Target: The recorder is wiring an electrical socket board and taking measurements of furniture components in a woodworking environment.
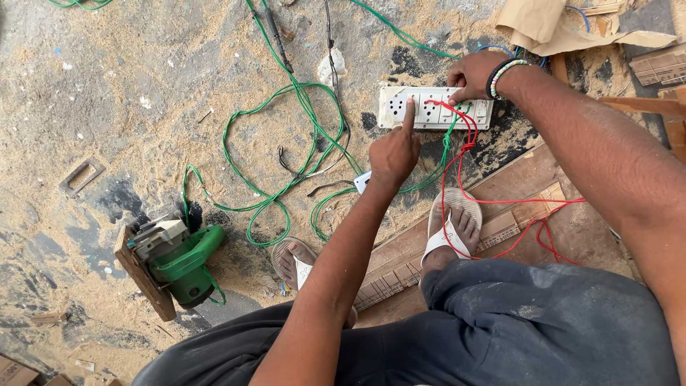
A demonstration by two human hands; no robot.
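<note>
A white switch-and-socket board (400,104) lies on the sawdust-covered floor. My left hand (394,149) points its index finger onto the board near a socket, with the other fingers curled. My right hand (473,74), with a beaded bracelet at the wrist, pinches at the board's top edge where red wires (464,146) run into a socket. The red wires loop down past my right foot (453,227). Green cable (268,132) coils across the floor to the left of the board.
A green circular saw (175,261) lies at lower left beside a wooden block. Wooden planks (514,193) sit under my right foot. Cardboard and paper (543,25) are at top right. My left foot (296,261) is in a sandal on the floor.
</note>
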